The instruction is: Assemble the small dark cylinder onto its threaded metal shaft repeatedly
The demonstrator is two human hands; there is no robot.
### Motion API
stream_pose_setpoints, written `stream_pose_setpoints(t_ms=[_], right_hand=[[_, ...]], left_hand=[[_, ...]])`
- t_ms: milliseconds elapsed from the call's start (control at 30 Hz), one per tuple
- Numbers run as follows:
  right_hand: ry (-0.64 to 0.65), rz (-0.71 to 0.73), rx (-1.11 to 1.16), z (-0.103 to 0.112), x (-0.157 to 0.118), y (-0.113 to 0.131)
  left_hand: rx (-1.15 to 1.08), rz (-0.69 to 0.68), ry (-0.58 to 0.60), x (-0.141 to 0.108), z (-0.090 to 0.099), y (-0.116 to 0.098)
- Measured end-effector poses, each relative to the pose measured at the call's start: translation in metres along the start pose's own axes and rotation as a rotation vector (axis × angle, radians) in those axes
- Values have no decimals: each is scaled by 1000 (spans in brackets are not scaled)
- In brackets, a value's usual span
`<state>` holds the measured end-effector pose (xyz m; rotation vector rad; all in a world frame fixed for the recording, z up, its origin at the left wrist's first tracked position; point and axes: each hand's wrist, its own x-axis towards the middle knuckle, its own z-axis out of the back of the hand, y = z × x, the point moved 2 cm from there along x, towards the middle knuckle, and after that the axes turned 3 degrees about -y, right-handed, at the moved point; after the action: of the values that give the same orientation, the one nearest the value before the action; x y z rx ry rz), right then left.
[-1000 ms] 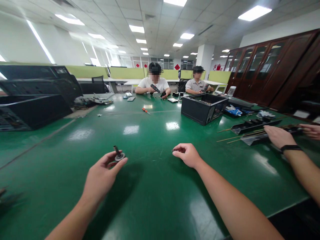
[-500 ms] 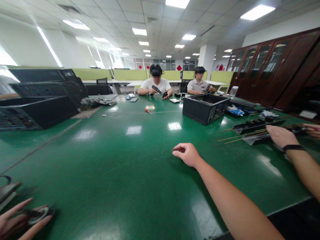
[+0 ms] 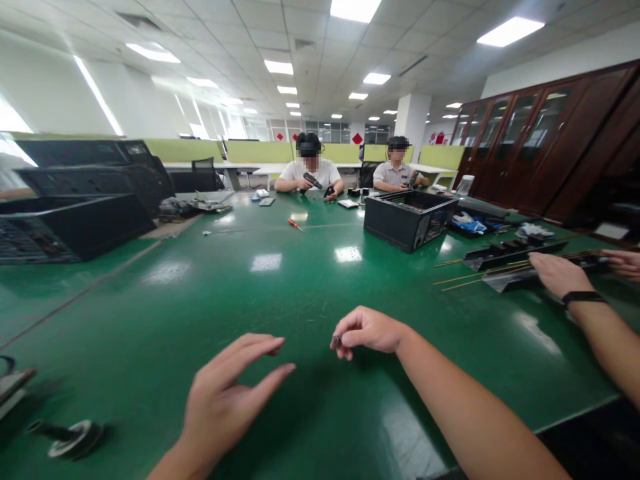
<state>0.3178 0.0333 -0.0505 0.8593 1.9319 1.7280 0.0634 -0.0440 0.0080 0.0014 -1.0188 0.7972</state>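
My left hand [image 3: 225, 393] is over the green table [image 3: 280, 287], fingers and thumb apart with nothing between them. To its right, my right hand [image 3: 373, 331] pinches a small dark piece [image 3: 336, 341] between thumb and fingers; it is too small to name. A gap separates the two hands. At the lower left lies a dark round object with a pale ring and a stubby stem [image 3: 70, 440], out of reach of both hands' fingers; its kind is unclear.
A black computer case [image 3: 410, 217] stands ahead to the right, another case [image 3: 85, 223] at left. A red screwdriver [image 3: 295, 225] lies mid-table. At right, another person's hand [image 3: 560, 273] touches metal rails with thin rods [image 3: 460, 280]. Two people sit across, one holding a drill [image 3: 313, 180].
My left hand has let go of the round dark object at the lower left and moved right toward the middle. My right hand has come slightly nearer with the small piece.
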Motion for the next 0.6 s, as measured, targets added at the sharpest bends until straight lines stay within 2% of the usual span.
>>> stream_pose_setpoints(t_ms=[67,133,200,267,333,400,467,533,600], right_hand=[[28,21,26,2,-2,0],[21,61,34,4,-2,0],[-4,99,24,5,-1,2],[-28,106,-4,5,0,2],[-37,88,-33,3,0,2],[-32,64,-31,2,0,2],[-45,46,-6,3,1,3],[-124,53,12,7,1,3],[-254,66,13,14,2,4]], left_hand=[[-154,-58,103,14,-37,-17],[-278,-68,157,25,-62,-27],[-340,-36,131,32,-75,-29],[-367,3,101,35,-80,-28],[-409,36,128,36,-82,-28],[-457,83,144,33,-77,-27],[-420,170,113,27,-62,-23],[-257,277,39,17,-33,-12],[-23,368,-64,5,5,2]])
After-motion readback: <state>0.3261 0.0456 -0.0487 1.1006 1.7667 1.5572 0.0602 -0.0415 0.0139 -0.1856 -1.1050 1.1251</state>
